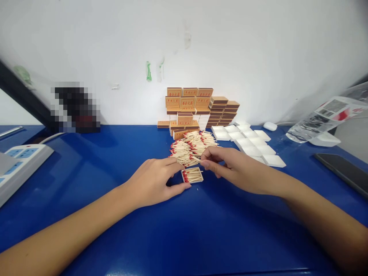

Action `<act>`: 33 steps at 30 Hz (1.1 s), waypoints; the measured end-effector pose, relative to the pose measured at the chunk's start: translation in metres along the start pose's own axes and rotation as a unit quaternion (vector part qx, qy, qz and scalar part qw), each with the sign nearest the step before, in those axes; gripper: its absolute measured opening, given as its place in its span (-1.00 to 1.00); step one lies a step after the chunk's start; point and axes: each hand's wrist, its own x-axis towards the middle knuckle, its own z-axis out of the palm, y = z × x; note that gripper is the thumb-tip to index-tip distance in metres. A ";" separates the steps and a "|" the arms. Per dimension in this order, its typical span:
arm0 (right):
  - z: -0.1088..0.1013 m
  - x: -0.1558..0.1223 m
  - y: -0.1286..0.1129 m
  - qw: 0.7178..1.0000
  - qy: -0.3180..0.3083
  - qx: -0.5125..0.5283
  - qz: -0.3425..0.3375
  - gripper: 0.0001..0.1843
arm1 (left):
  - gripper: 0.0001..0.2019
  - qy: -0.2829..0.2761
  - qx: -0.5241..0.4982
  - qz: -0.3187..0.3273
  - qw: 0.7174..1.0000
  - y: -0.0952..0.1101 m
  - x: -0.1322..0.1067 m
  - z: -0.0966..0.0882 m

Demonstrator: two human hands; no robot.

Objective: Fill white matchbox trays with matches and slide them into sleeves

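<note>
In the head view, the blue table [172, 237] meets the wall [115, 50] behind the stacked boxes [188, 102]; its near edge shows low in front, with a broad blue stretch leading down to it. A power strip [31, 165] bounds the left side and a phone [343, 172] the right. Red Chinese characters mark the box faces, 安全火柴 as far as they can be read; the clear plastic [313, 122] bears a barcode, its other print too small to read. The left hand [153, 180] parts thumb and fingers around the left end of a small tray [193, 182], holding it; red-headed matches [193, 175] lie inside. The right hand [230, 165] pinches at least one more match [196, 159] between thumb and index finger, near the tray's far side, head leftward. A loose pile [186, 149] lies just behind the tray, with white trays [244, 143] to its right.
</note>
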 end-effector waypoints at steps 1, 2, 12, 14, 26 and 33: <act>0.000 0.000 0.000 1.000 -0.006 0.013 0.008 -0.63 | -0.68 0.001 0.000 0.002 1.000 0.000 0.000 0.000; 0.001 0.001 0.000 1.000 -0.009 0.026 0.013 -0.63 | -0.68 0.002 -0.001 0.003 1.000 0.000 0.000 0.001; 0.017 0.005 -0.006 0.984 0.002 0.176 0.026 -0.61 | -0.73 -0.004 0.007 0.003 1.000 0.001 0.001 0.000; 0.016 0.006 -0.006 0.984 0.004 0.176 0.022 -0.61 | -0.73 -0.003 0.007 0.003 1.000 0.001 0.000 0.000; -0.004 0.000 0.001 0.995 -0.022 -0.065 -0.078 -0.72 | -0.74 -0.011 0.006 -0.007 1.000 0.000 0.001 -0.001; 0.000 -0.003 -0.003 0.990 -0.054 -0.080 -0.106 -0.79 | -0.74 -0.009 0.014 -0.003 1.000 0.001 0.001 -0.001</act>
